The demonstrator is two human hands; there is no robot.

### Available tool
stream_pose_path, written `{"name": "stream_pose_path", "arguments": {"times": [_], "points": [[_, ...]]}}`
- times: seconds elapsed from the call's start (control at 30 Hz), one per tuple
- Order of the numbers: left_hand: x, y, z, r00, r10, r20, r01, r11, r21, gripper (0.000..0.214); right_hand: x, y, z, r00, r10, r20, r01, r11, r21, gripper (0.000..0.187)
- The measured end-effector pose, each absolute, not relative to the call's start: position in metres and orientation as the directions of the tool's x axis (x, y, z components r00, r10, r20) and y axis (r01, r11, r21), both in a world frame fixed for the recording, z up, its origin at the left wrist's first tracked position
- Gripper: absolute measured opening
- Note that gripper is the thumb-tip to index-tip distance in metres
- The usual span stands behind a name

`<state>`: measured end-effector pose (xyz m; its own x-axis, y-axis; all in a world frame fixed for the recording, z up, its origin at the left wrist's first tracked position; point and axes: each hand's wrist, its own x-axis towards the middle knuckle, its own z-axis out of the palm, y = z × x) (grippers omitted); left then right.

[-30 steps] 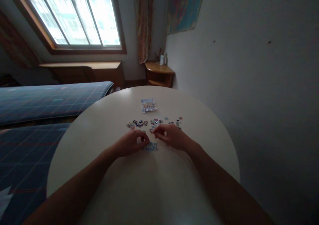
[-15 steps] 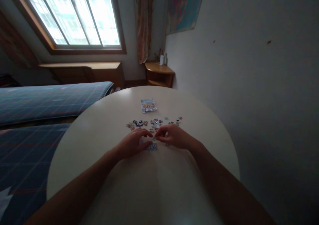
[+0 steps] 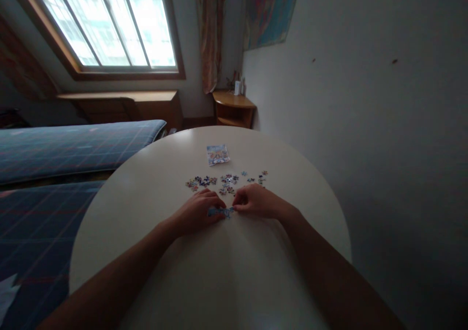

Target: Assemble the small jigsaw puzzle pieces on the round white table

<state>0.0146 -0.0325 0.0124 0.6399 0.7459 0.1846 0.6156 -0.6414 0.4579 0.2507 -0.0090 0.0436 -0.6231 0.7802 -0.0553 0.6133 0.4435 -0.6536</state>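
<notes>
A small joined strip of blue-and-white jigsaw puzzle [image 3: 228, 214] lies on the round white table. My left hand [image 3: 199, 211] has its thumb and fingers closed on the strip's left part. At the strip's right end, my right hand [image 3: 258, 201] pinches a small jigsaw puzzle piece between thumb and forefinger; the fingers mostly hide it. Just beyond my hands are loose puzzle pieces [image 3: 229, 179], in a middle heap and a left heap [image 3: 201, 182]. A few more pieces [image 3: 261, 179] lie scattered past my right hand.
A square picture sheet [image 3: 218, 155] lies farther back on the table [image 3: 153, 174]. To the left stand plaid-covered beds [image 3: 73, 149]. A wall [image 3: 365, 125] rises on the right, and a wooden corner shelf [image 3: 234, 100] is behind the table.
My right hand has brought its piece down and slightly right, to the strip's right end. My left fingers have closed onto the strip, which now sits a little higher.
</notes>
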Motion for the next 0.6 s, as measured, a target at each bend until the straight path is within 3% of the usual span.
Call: {"name": "stream_pose_path", "arguments": {"times": [0.43,0.6], "points": [[0.0175,-0.0333,0.0156,0.648,0.739,0.183,0.615,-0.65,0.447,0.015,0.2439,-0.0114,0.0393,-0.628,0.778,0.034,0.648,0.546,-0.531,0.01],[0.0173,-0.0351,0.0163,0.665,0.719,0.203,0.599,-0.675,0.43,0.017,0.2429,-0.0089,0.0379,-0.633,0.772,0.056,0.618,0.548,-0.563,0.011]]}}
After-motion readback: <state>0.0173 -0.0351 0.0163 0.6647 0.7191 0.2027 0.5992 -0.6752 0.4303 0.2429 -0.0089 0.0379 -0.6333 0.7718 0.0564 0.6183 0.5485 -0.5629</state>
